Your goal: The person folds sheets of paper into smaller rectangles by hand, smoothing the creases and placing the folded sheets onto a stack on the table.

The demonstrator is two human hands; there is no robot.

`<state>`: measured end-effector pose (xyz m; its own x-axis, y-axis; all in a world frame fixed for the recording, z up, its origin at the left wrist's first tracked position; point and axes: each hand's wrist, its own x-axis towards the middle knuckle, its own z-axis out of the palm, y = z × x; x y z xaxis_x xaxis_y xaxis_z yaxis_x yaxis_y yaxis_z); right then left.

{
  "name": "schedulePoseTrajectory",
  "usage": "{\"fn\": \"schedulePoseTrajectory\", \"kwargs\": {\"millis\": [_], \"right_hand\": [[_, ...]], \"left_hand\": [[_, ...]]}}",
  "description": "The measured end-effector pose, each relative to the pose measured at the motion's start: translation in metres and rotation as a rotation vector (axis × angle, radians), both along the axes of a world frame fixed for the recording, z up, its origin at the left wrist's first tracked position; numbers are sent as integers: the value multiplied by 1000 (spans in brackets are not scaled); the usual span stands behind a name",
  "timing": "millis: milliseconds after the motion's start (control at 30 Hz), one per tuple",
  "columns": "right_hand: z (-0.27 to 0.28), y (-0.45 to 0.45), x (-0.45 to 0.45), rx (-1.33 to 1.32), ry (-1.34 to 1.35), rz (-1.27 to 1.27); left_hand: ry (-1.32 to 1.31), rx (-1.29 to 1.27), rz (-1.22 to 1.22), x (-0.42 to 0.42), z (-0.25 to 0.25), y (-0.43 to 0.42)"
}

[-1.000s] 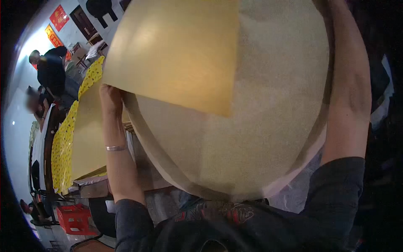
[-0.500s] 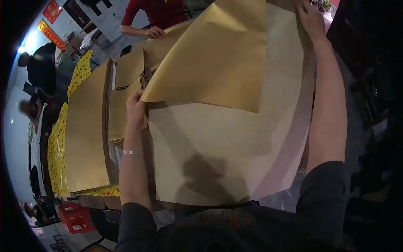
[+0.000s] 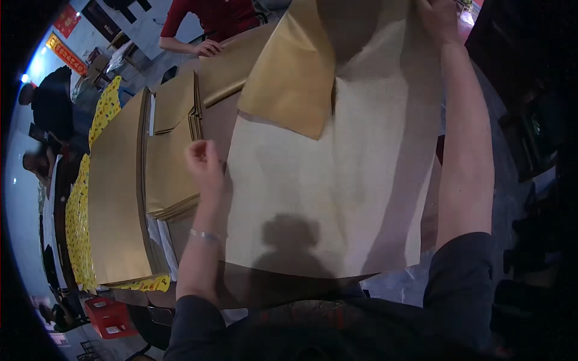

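Observation:
A large sheet [image 3: 289, 192], pale on the side that faces me, lies over the table in front of me. Its upper part is folded over and shows a gold face [image 3: 292, 78]. At the sheet's left edge is my left hand [image 3: 205, 162], off the sheet, its fingers curled and blurred. My right hand [image 3: 438, 21] is at the sheet's far right edge, fingers closed round it at the top of the view. Left of the sheet lie stacks of folded gold sheets [image 3: 171, 162], with a larger gold pile [image 3: 114, 198] beyond.
Across the table a person in red [image 3: 223, 21] rests a hand on a gold sheet. Yellow patterned cloth [image 3: 77, 228] edges the left side. A red plastic stool [image 3: 108, 316] stands at the lower left. Two people [image 3: 51, 108] are at the far left.
The sheet has come down from close before my face onto the table. My left hand has let go of its corner, and the gold fold has shifted left and become smaller.

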<state>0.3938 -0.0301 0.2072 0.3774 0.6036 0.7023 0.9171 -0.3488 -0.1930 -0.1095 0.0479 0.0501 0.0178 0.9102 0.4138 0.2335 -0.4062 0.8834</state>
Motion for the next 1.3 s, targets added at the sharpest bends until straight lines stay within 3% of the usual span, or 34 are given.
{"fn": "schedulePoseTrajectory", "kwargs": {"millis": [33,67,133,200,233,333,467,567,667,767,867,1033,1100,1167,1200,1267,1300], "right_hand": [[0,-2,4,0,3,-17],[0,-5,7,-2,5,-34],[2,-8,11,-16,4,-63],[8,-6,16,-30,-3,-91],[12,-9,20,-34,-6,-107],[21,-14,30,-38,-13,-162],[25,-8,60,-64,-23,-225],[15,1,75,11,-114,-131],[3,12,111,-72,-45,-156],[-8,16,108,-152,72,-309],[-14,6,106,-220,151,-321],[-22,7,99,-80,175,-284],[-14,7,84,-47,142,-255],[-5,3,67,39,158,-204],[0,2,63,42,159,-196],[8,0,59,105,132,-139],[11,-3,54,133,120,-114]], "left_hand": [[164,-82,-155,13,4,-37],[477,328,-413,17,-8,-48],[466,418,-807,49,-29,-78],[452,483,-985,85,-40,-94],[446,488,-989,101,-41,-101],[873,331,-918,128,-50,-108],[1079,391,-921,132,-41,-113],[1026,305,-944,150,-35,-105],[927,525,-916,182,-41,-92],[1090,491,-943,191,-40,-90],[1066,472,-954,196,-42,-87],[1096,446,-947,234,-44,-76],[993,481,-881,237,-49,-74],[599,299,-800,234,-54,-65],[147,48,-750,232,-63,-56],[24,30,-242,207,-53,-26],[-243,-243,-146,197,-37,-11]]}}
